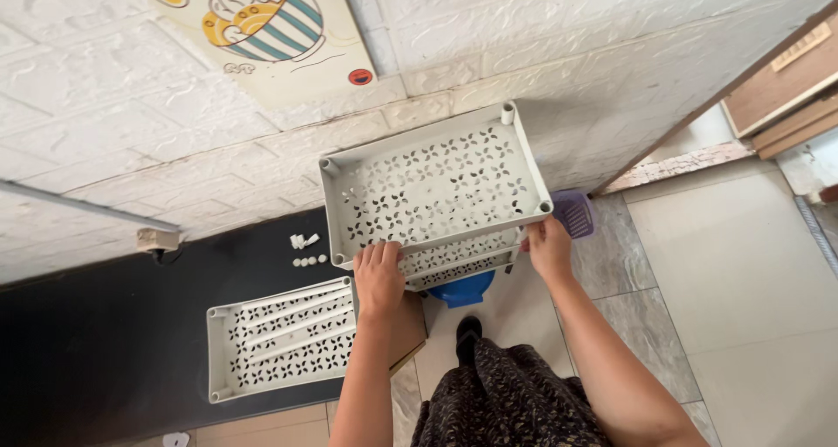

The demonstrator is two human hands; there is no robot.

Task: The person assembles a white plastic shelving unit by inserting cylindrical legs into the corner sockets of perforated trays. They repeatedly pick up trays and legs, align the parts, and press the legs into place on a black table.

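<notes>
1. Your left hand point(378, 277) has its grip clamped on the near rim of the top grey perforated tray point(434, 185).
2. Your right hand point(549, 248) pinches that tray's right corner.
3. The tray sits atop the stacked rack, above a blue stool point(463, 290).
4. A second tray point(279, 338) lies on the floor, left.

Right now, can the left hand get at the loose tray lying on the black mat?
Probably yes. The left hand rests on the stacked rack's top tray, right beside the loose tray on the black mat. Nothing lies between them, but it would have to let go of the rack first.
</notes>
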